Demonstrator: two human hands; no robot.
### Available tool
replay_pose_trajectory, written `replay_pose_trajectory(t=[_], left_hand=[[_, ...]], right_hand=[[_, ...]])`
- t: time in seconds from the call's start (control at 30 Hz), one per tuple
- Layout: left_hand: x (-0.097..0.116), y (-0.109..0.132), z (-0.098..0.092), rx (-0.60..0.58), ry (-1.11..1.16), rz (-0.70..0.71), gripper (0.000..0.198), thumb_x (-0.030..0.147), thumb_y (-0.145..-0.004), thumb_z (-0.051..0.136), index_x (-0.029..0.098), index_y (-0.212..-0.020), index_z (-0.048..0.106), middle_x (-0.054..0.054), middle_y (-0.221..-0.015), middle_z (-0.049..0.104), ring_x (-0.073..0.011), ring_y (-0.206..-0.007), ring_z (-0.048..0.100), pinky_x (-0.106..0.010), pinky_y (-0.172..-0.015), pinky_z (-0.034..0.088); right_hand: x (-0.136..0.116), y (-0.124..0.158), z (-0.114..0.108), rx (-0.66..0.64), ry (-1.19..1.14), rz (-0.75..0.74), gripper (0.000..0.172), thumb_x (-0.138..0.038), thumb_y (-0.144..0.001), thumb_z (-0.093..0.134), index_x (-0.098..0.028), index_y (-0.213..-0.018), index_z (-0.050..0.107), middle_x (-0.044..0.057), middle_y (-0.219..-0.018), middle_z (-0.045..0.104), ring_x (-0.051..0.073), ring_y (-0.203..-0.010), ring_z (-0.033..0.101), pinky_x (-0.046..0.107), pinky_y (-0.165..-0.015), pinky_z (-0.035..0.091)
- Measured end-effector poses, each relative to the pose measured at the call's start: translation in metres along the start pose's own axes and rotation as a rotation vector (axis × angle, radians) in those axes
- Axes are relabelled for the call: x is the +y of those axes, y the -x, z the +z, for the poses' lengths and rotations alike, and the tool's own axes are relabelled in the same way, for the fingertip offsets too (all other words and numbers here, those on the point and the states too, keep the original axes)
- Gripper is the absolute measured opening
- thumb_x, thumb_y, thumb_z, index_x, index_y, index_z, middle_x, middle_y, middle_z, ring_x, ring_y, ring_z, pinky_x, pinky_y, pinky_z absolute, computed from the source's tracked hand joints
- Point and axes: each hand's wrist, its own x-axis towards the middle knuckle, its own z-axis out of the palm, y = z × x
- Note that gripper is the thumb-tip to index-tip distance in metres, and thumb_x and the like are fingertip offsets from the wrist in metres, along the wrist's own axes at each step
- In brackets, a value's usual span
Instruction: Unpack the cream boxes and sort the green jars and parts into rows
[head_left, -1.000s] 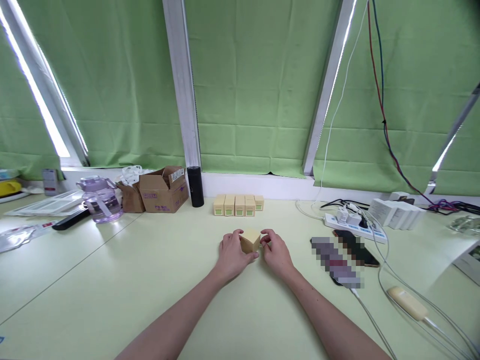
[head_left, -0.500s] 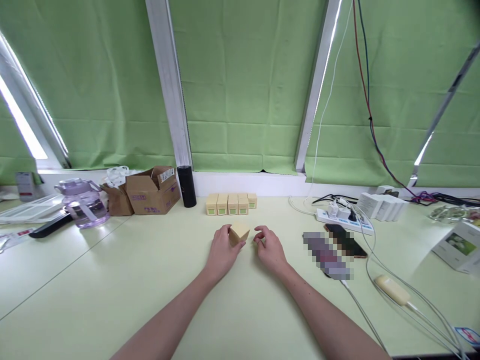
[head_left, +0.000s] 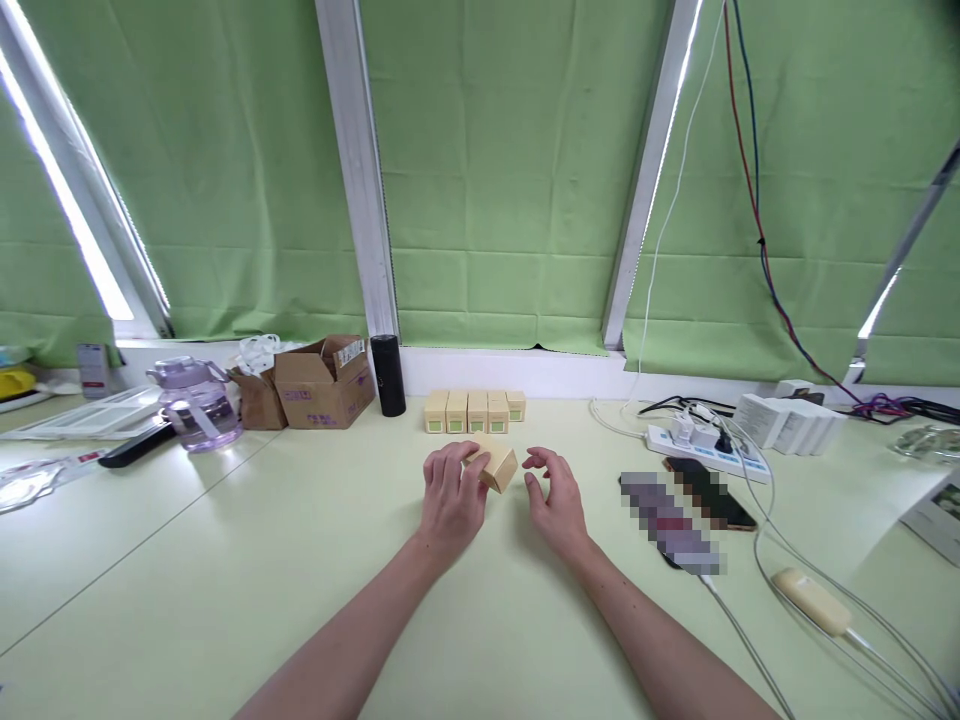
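Note:
My left hand (head_left: 451, 495) grips a small tan cardboard box (head_left: 496, 465) and holds it tilted just above the pale green table (head_left: 225, 560). Beside the box on its right is my right hand (head_left: 553, 498), fingers curled loosely apart and holding nothing, a small gap away from the box. Behind the hands a row of several matching small boxes with green labels (head_left: 474, 411) stands near the wall.
At the back left are a black cylinder (head_left: 388, 374), open brown cartons (head_left: 322, 380) and a clear purple jug (head_left: 196, 405). To the right lie a phone (head_left: 711, 495), a power strip (head_left: 709, 450) with cables, white boxes (head_left: 787, 422) and a cream-coloured device (head_left: 812, 602) on a cord.
My right hand has let go of the tan box and drawn a little to the right. The left hand has kept hold of it and tilted it over.

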Motion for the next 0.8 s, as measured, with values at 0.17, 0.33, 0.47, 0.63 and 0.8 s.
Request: replay_pose_trajectory(t=[0.17, 0.33, 0.47, 0.63, 0.8], left_hand=[[0.002, 0.002, 0.002, -0.026, -0.014, 0.001, 0.043, 0.004, -0.087, 0.061, 0.023, -0.125, 0.049, -0.013, -0.118, 0.064, -0.0292, -0.115, 0.060, -0.046, -0.096, 0.043], [0.004, 0.003, 0.001, -0.082, -0.019, -0.009, 0.037, 0.008, -0.089, 0.061, 0.021, -0.122, 0.052, -0.012, -0.115, 0.066, -0.0288, -0.112, 0.061, -0.045, -0.096, 0.042], [0.005, 0.003, 0.000, -0.148, -0.011, -0.005, 0.036, 0.009, -0.090, 0.059, 0.021, -0.123, 0.053, -0.012, -0.116, 0.067, -0.0283, -0.111, 0.063, -0.046, -0.098, 0.041], [0.004, 0.005, 0.003, -0.259, 0.040, -0.020, 0.042, 0.012, -0.088, 0.062, 0.020, -0.127, 0.050, -0.014, -0.122, 0.064, -0.0309, -0.114, 0.061, -0.049, -0.098, 0.045], [0.004, 0.008, 0.006, -0.366, 0.100, -0.046, 0.044, 0.018, -0.087, 0.068, 0.020, -0.125, 0.048, -0.014, -0.122, 0.063, -0.0314, -0.110, 0.061, -0.049, -0.093, 0.048]], right_hand=[[-0.012, 0.003, -0.002, 0.030, -0.085, -0.124, 0.042, -0.030, -0.098, 0.053, -0.023, -0.139, 0.044, 0.012, -0.128, 0.063, 0.026, -0.115, 0.061, 0.047, -0.093, 0.054], [-0.021, 0.007, 0.000, -0.029, -0.084, -0.204, 0.048, -0.028, -0.098, 0.056, -0.025, -0.143, 0.039, 0.013, -0.134, 0.059, 0.027, -0.118, 0.060, 0.048, -0.094, 0.055], [-0.023, 0.008, 0.001, -0.050, -0.059, -0.200, 0.044, -0.027, -0.099, 0.052, -0.025, -0.142, 0.038, 0.014, -0.134, 0.058, 0.026, -0.115, 0.062, 0.046, -0.090, 0.058], [-0.020, 0.008, 0.003, -0.079, -0.056, -0.157, 0.045, -0.027, -0.100, 0.048, -0.023, -0.143, 0.036, 0.016, -0.133, 0.059, 0.027, -0.116, 0.062, 0.045, -0.087, 0.060], [-0.019, 0.009, 0.005, -0.118, 0.000, -0.082, 0.049, -0.029, -0.100, 0.047, -0.021, -0.146, 0.034, 0.017, -0.132, 0.060, 0.027, -0.112, 0.065, 0.046, -0.088, 0.060]])
